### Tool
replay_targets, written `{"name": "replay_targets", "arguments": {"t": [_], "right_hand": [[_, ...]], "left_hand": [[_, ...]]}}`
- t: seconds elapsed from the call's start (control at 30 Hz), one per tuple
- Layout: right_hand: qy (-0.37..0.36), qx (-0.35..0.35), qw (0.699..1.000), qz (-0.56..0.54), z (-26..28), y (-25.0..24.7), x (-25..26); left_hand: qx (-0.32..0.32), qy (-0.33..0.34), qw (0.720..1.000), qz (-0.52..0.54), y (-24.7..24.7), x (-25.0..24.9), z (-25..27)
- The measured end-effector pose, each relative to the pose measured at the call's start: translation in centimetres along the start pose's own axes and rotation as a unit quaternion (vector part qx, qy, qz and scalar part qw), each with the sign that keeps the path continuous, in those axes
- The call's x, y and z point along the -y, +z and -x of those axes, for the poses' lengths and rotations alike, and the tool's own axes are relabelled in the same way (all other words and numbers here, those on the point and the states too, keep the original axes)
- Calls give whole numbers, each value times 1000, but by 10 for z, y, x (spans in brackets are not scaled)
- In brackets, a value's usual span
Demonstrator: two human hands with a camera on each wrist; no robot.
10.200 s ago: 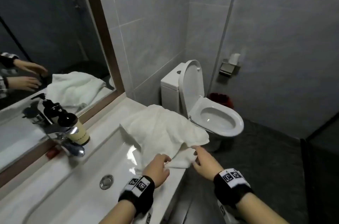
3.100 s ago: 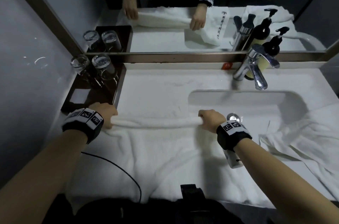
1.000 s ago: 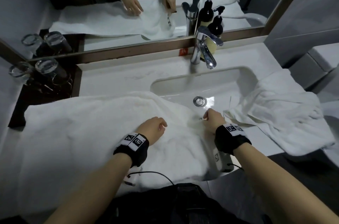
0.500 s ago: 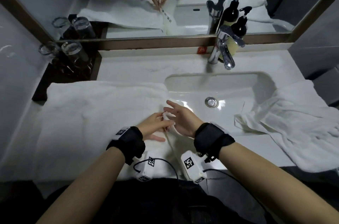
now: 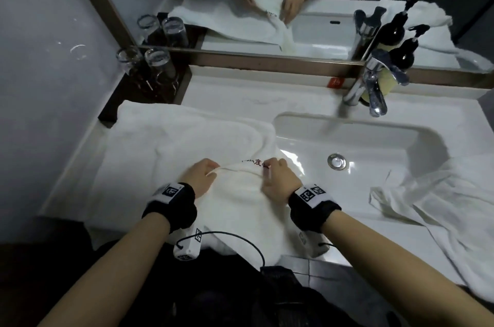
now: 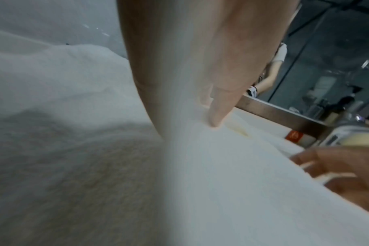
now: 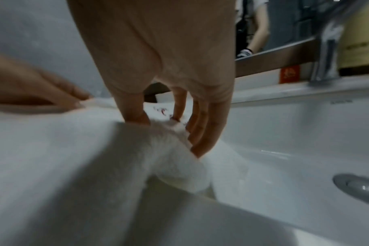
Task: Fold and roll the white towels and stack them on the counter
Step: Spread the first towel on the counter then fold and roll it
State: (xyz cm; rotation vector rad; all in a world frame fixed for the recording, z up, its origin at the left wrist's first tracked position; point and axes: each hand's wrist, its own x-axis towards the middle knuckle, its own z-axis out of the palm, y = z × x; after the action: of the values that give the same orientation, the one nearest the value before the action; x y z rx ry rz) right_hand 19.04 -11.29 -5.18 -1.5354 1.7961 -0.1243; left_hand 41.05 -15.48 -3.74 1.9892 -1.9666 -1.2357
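Note:
A large white towel [image 5: 171, 139] lies spread on the counter left of the basin. Its near right end is folded up into a raised flap with red embroidered lettering [image 5: 254, 163] along the top edge. My left hand [image 5: 211, 170] pinches the flap's left corner, and my right hand [image 5: 270, 168] pinches the edge by the lettering. In the right wrist view, thumb and fingers [image 7: 198, 133] clamp the towel edge [image 7: 173, 124]. The left wrist view has my left hand [image 6: 211, 116] dug into the towel [image 6: 74, 149]. A second white towel [image 5: 441, 209] lies crumpled at the right.
The white basin [image 5: 374, 144] with its drain [image 5: 336, 161] sits right of my hands, under a chrome faucet [image 5: 374, 86]. Two glasses [image 5: 149, 64] stand on a dark tray at the back left. A mirror runs along the back; a wall closes the left.
My hands were close together at the towel's right end half a second ago. They have spread apart along its edge and lifted it into a flap over the spread towel.

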Motion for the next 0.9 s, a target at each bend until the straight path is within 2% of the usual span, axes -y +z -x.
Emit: {"name": "replay_targets", "arguments": {"t": [0.1,0.23,0.37,0.43,0.53,0.7,0.8,0.87,0.9], "right_hand": [[14,-50,999,13,-6,8,-2],[15,-86,996,9,-13,9,-5],[-48,-129,988,69,-18,12,6],[-66,-128,982,118,-24,9,9],[-22,-105,979,175,-33,-3,4],[86,-104,969,208,-38,-32,-20],[121,-119,966,193,-44,-56,-23],[78,-155,976,129,-52,-71,-6],[39,-151,983,97,-57,-75,9]], "left_hand": [[24,-8,997,-71,7,7,9],[-1,-4,997,-83,9,9,20],[-26,15,995,-91,5,4,26],[-34,30,995,-88,-1,5,27],[-48,44,994,-85,-17,15,27],[-61,22,993,-103,-46,50,27],[-95,-17,991,-89,-61,76,28],[-120,-41,990,-55,-73,95,30],[-126,-51,990,-45,-78,104,32]]}}
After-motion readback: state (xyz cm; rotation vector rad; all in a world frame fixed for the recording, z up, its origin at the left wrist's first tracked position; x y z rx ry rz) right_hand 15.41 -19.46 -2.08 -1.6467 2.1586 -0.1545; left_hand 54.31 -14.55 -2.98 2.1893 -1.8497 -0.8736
